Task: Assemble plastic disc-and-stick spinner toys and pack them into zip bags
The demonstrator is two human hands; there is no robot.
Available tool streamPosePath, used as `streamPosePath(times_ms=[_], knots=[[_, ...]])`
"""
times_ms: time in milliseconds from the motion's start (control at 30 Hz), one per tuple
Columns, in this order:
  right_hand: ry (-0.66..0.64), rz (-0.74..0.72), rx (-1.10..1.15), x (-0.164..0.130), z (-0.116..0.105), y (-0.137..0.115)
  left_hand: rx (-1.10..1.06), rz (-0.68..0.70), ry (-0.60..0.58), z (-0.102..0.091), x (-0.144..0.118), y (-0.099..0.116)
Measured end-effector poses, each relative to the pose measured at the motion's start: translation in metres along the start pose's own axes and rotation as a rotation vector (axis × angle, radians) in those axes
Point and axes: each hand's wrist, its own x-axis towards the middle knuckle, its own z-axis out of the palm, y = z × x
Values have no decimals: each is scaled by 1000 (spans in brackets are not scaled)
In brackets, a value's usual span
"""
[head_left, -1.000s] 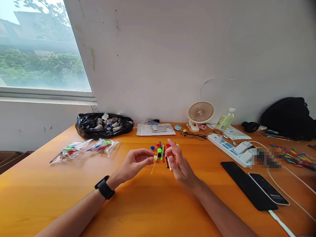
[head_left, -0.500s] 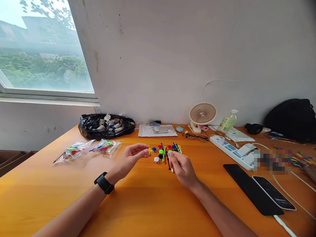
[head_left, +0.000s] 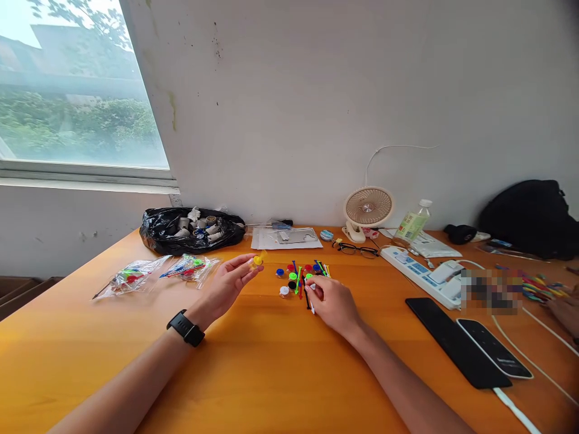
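Observation:
Held up at the left of the coloured pieces, my left hand (head_left: 224,286) pinches a small yellow plastic spinner piece (head_left: 258,261), a round disc with a pointed part standing on it. My right hand (head_left: 333,303) has its fingertips closed down at the pile, over a white arrow (head_left: 312,307) and a black arrow (head_left: 306,294); what they grip is hidden. Around it lie a green arrow (head_left: 298,281), a red arrow (head_left: 301,290), and discs: white (head_left: 284,292), blue (head_left: 280,273), black (head_left: 292,285) and green (head_left: 292,276).
Two clear bags of coloured pieces (head_left: 133,277) lie at left, before a black plastic bag (head_left: 192,241). Along the back are papers, glasses (head_left: 357,250) and a fan (head_left: 368,208). A power strip (head_left: 420,274) and phone (head_left: 493,346) sit at right. Another person's hand (head_left: 563,310) reaches in.
My left hand has moved left and turned palm-up with the yellow piece, away from the pile. My right hand stays at the pile. The view has shifted slightly.

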Motion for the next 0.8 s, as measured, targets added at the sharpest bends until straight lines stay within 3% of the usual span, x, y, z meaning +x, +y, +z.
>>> streamPosePath(times_ms=[267, 433, 567, 800], knots=[[-86, 23, -132, 1, -1, 1, -160, -6, 14, -5, 4, 6], [-109, 30, -151, 0, 1, 2, -253, 2, 91, -10, 9, 12], [-108, 41, -157, 1, 1, 3, -272, 21, 156, -14, 12, 19], [-115, 37, -175, 0, 1, 2, -268, 46, 172, -23, 15, 21]])
